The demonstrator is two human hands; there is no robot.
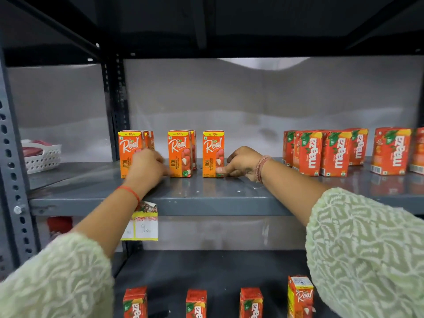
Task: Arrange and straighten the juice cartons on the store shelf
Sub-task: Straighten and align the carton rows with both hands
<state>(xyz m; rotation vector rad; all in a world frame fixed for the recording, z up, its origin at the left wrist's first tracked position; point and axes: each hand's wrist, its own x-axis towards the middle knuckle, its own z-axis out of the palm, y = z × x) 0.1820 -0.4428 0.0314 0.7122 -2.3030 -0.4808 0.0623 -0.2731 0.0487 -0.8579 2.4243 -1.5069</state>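
Orange Real litchi cartons stand upright on the grey shelf [206,198]: a left carton [128,150] with another behind it, a middle carton [179,153] with one behind, and a right carton [213,153]. My left hand [146,166] lies between the left and middle cartons, fingers against the middle carton's lower left side. My right hand [241,164] touches the right carton's bottom right corner with thumb and fingertips. Red Maaza cartons [325,152] crowd the shelf's right part, some turned at angles.
A white perforated basket [42,157] sits in the left bay behind the slotted upright post [114,106]. A price tag [142,222] hangs from the shelf's front edge. On the lower shelf stand several Maaza cartons [196,304] and one Real carton [300,297].
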